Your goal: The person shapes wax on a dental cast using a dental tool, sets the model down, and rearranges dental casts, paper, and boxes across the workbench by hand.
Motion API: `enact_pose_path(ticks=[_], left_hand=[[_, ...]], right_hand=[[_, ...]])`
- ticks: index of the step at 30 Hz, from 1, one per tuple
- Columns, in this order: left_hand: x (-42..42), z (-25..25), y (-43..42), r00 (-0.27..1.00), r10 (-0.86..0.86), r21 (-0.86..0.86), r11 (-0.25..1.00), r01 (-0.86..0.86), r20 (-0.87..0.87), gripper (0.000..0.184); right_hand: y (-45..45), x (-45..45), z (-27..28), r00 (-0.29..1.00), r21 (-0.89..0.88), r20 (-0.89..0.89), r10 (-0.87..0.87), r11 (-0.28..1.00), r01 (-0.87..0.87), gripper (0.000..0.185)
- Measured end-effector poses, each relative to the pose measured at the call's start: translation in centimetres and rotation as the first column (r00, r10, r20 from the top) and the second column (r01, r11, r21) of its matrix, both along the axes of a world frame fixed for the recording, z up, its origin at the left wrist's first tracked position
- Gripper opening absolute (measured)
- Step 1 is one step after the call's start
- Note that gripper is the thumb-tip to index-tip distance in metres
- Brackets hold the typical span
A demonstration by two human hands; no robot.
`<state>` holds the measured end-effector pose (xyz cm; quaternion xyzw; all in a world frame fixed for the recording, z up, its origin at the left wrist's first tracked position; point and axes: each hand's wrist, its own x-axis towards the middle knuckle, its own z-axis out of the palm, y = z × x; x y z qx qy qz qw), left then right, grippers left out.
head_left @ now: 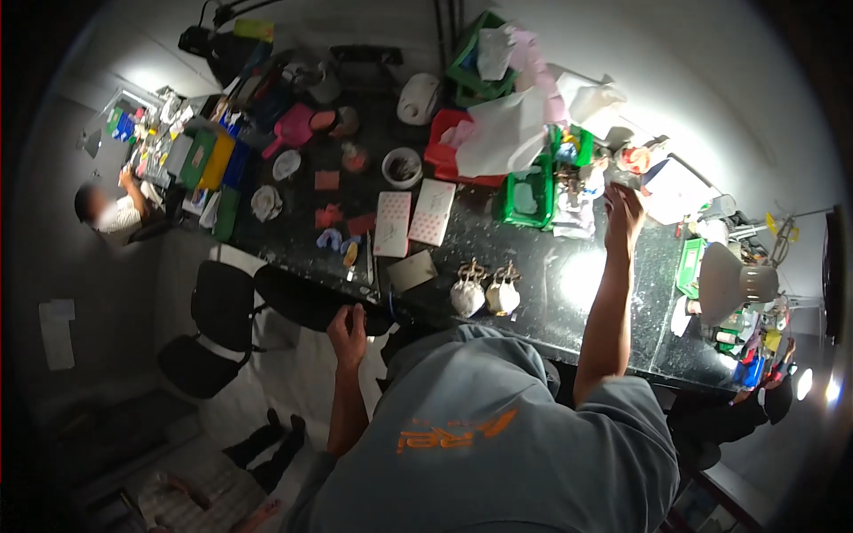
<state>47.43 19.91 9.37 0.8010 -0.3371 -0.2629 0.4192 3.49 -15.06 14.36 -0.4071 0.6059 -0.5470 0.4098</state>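
Observation:
My right hand [625, 213] reaches across the black bench toward its back right, fingers stretched out and apart. Its fingertips are beside a cluster of small pale items and the white sheet [673, 189]; no held object shows. My left hand [347, 334] hovers low in front of the bench edge, loosely bent, with a gap between thumb and fingers and nothing visible in it. Two plaster dental casts on metal articulators, one on the left [467, 295] and one on the right [503, 294], stand near the front edge. A flat grey tile [411, 272] lies left of them.
Two dotted boxes [393, 224] lie mid-bench beside pink wax sheets [360, 223] and a blue dental piece [329, 238]. A green bin [526, 213] and red bin [442, 151] stand behind. A lamp [733, 282] juts in at right. Other people sit at left and right.

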Motion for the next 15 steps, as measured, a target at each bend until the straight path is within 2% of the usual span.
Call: enact_pose_path(ticks=[4, 6, 8, 9, 11, 12, 13, 14, 15], left_hand=[[1.1, -1.4, 1.7, 0.99, 0.059, -0.028, 0.998, -0.063, -0.127, 0.029], [1.0, -0.7, 1.6, 0.96, 0.12, 0.009, 0.992, -0.122, -0.253, 0.03], [1.6, -1.6, 1.7, 0.998, 0.069, 0.024, 0.997, -0.069, -0.01, 0.029], [1.9, -2.1, 1.8, 0.992, 0.04, 0.035, 0.998, -0.045, 0.116, 0.028], [1.8, -2.3, 1.7, 1.0, -0.002, -0.048, 0.999, 0.001, -0.018, 0.026], [1.9, -2.4, 1.6, 0.996, -0.03, -0.093, 0.995, 0.023, -0.082, 0.025], [2.1, -2.2, 1.6, 0.996, -0.066, -0.02, 0.998, 0.065, -0.064, 0.024], [2.0, -1.8, 1.5, 0.996, -0.068, -0.035, 0.997, 0.066, -0.064, 0.024], [1.4, -1.4, 1.3, 0.996, -0.068, -0.048, 0.997, 0.065, -0.062, 0.024]], right_hand=[[8.7, -1.2, -4.9, 0.999, 0.151, 0.008, 0.046, 0.987, -0.047, 0.013], [12.1, -1.6, -8.2, 0.989, 0.073, 0.102, 0.104, 0.991, -0.111, 0.01], [14.5, -0.4, -8.8, 0.998, 0.271, 0.046, 0.045, 0.961, -0.056, 0.011], [15.3, 0.4, -9.2, 0.997, 0.279, 0.01, 0.083, 0.957, -0.082, 0.012], [16.0, 2.5, -9.1, 0.981, 0.295, -0.095, 0.169, 0.946, -0.134, 0.016], [16.1, 3.5, -9.7, 0.97, 0.241, -0.105, 0.22, 0.952, -0.19, 0.017], [16.1, 5.1, -9.2, 0.951, 0.187, -0.115, 0.285, 0.947, -0.261, 0.016], [15.9, 7.1, -8.3, 0.929, 0.135, -0.128, 0.348, 0.934, -0.331, 0.016], [15.8, 9.2, -6.9, 0.891, 0.159, -0.238, 0.386, 0.921, -0.356, 0.014]])
